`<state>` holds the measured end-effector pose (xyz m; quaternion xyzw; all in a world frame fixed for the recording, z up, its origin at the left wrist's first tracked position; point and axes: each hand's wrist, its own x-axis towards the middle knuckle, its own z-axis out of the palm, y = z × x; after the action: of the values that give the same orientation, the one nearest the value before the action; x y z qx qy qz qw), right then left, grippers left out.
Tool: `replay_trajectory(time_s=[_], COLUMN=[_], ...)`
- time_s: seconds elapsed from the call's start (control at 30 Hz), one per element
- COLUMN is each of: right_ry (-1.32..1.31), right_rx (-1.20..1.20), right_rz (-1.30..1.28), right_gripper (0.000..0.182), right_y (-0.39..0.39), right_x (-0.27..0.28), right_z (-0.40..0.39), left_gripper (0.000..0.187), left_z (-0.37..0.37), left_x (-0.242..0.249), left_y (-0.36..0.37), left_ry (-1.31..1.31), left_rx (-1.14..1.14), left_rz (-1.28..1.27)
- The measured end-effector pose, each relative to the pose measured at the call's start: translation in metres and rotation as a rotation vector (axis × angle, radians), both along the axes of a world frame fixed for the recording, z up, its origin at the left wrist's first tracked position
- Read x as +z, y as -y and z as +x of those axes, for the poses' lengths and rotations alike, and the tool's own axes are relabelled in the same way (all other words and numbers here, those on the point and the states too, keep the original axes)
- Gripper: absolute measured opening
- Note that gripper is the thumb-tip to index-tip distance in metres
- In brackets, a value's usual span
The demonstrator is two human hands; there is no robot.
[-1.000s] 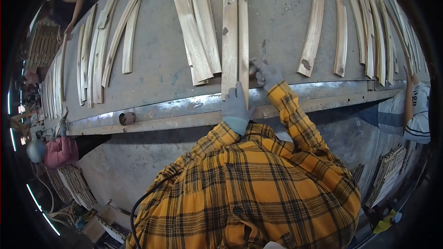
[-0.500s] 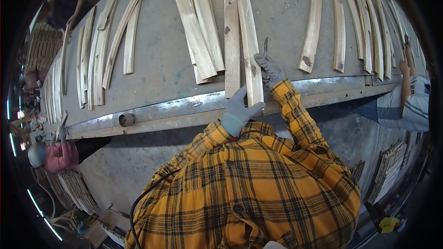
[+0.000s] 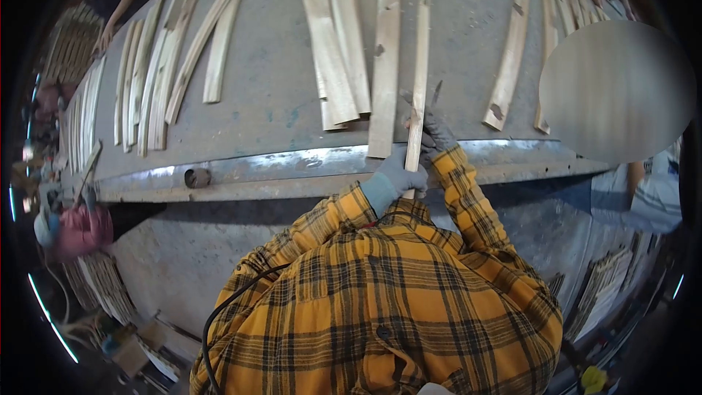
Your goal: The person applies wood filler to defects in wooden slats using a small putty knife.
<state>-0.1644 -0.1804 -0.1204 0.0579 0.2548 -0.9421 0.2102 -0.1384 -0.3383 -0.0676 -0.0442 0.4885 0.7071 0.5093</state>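
A long wooden strip [image 3: 421, 44] stands on its narrow edge, its near end reaching past the table edge. My left hand [image 3: 398, 175], in a grey glove, is closed around the strip near that end. My gloved right hand [image 3: 436, 135] is at the strip's right side, closed on a small knife [image 3: 436, 93] whose blade points away from me. Just left of the strip lies a wider board [image 3: 385, 66] with a dark knot. Further left, several overlapping boards [image 3: 329, 51] rest on the table.
The grey table [image 3: 270, 95] has a metal front edge with a short pipe [image 3: 197, 178]. More strips lie at left [image 3: 157, 73] and right [image 3: 508, 58]. A person in pink [image 3: 84, 230] is at the left; other people are at the far left and right. A blurred disc covers the right side.
The strip has been turned from its broad face onto its narrow edge and drawn nearer to me. Both hands have shifted slightly with it. The view has moved a little.
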Motion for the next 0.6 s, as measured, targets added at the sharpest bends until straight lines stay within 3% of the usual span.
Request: replay_trajectory(time_s=[0.07,0.13,0.23,0.3,0.33,0.37,0.43,0.53,0.6], right_ry=[-0.044,-0.085,-0.159,-0.305,-0.431,-0.463,-1.001,-1.023,-1.376], right_rx=[0.008,0.126,-0.006,-0.209,-0.400,-0.359,-0.342,0.248,0.421], right_rz=[0.098,0.172,0.935,1.140,1.154,1.130,1.501,1.438,1.693], right_gripper=[0.062,0.058,0.045,0.034,0.028,0.028,0.023,0.026,0.022], right_y=[0.016,0.030,0.053,0.071,0.086,0.106,0.145,0.221,0.278], right_x=[0.023,0.036,0.056,0.065,0.073,0.089,0.129,0.145,0.162], right_z=[-0.006,-0.016,-0.042,-0.061,-0.065,-0.068,-0.067,-0.063,-0.060], left_gripper=[0.054,0.059,0.066,0.064,0.064,0.064,0.063,0.062,0.064], left_z=[0.008,0.010,0.019,0.033,0.035,0.038,0.047,0.053,0.058], left_x=[-0.006,-0.009,0.009,0.023,0.032,0.043,0.041,0.027,0.025], left_y=[0.017,0.050,0.093,0.127,0.142,0.157,0.185,0.216,0.226], left_ry=[-0.104,-0.397,-0.445,-0.523,-0.517,-0.488,-0.461,-0.325,-0.181], left_rx=[0.150,0.107,0.220,0.354,0.407,0.425,0.401,0.317,0.347], left_rz=[-0.064,-0.430,-0.510,-0.552,-0.580,-0.645,-0.862,-0.988,-0.923])
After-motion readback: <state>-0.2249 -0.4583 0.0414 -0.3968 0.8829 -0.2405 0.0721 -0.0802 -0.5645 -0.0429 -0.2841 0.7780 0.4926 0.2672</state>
